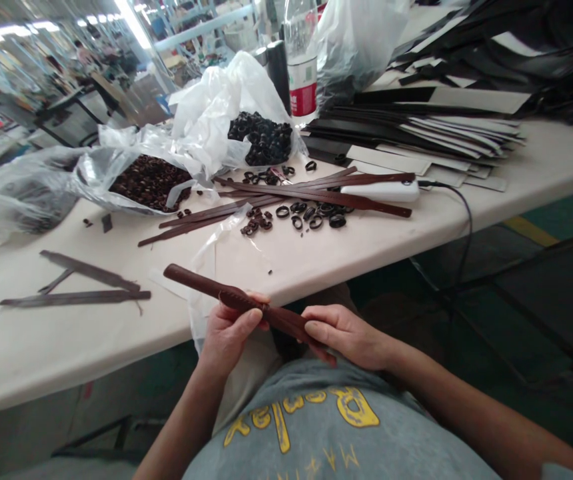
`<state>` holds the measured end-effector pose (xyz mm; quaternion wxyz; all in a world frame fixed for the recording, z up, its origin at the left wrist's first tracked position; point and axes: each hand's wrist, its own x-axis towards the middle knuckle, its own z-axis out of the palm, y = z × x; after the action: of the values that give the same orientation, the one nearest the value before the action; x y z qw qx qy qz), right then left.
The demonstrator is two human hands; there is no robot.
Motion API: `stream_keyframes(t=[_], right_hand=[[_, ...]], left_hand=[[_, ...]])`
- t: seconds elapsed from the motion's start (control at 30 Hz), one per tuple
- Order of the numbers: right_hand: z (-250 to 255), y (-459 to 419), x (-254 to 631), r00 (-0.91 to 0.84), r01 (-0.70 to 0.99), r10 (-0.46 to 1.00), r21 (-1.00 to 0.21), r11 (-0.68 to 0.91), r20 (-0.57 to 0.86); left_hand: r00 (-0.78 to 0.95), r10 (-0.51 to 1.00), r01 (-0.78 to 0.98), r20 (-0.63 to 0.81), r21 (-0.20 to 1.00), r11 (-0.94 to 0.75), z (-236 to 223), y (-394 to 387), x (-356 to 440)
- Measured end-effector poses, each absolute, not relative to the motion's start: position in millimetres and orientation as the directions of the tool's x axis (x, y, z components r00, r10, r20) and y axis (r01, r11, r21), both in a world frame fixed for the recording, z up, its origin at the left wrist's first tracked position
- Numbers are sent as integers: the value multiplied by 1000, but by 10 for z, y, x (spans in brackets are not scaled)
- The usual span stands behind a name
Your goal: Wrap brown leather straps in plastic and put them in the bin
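A reddish-brown leather strap (pixel 196 280) is stretched between my hands, just off the table's front edge. My left hand (pixel 229 330) pinches it near the middle, thumb on top, beside a narrow band around the strap. Further right, my right hand (pixel 341 333) grips the other end, where the strap looks folded or doubled. Beyond my hands, several brown straps (pixel 286 193) lie crossed on the table, partly over a white corded tool (pixel 381 191). Black loops (pixel 315 220) and small brown loops (pixel 256 221) lie in front of them.
The pale table (pixel 91 353) holds dark strips (pixel 74 298) at left. Behind stand open plastic bags of brown pieces (pixel 146 181) and black loops (pixel 261 137), plus a bottle (pixel 301 73). Stacked black and white strips (pixel 441 133) spread at right. A cord (pixel 468 227) hangs over the edge.
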<state>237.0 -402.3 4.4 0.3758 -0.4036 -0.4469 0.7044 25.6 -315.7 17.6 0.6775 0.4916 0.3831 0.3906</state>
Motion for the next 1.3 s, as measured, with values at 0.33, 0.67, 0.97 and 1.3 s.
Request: stream_keyframes(t=[0.33, 0.67, 0.97, 1.3], right_hand=[[69, -4119, 2293, -345, -255, 915, -918, -305, -209], [99, -4137, 2215, -294, -249, 938, -932, -262, -185], [89, -4224, 2243, -415, -301, 858, -844, -444, -303], [138, -4282, 2162, -265, -247, 909, -889, -386, -322]], left_hand=[[564, 804, -48, -187, 965, 258, 126, -3345, 276], [594, 761, 32, -261, 953, 302, 228, -3462, 405], [525, 817, -89, -238, 940, 331, 124, -3266, 244], [565, 792, -14, -232, 957, 290, 149, -3408, 173]])
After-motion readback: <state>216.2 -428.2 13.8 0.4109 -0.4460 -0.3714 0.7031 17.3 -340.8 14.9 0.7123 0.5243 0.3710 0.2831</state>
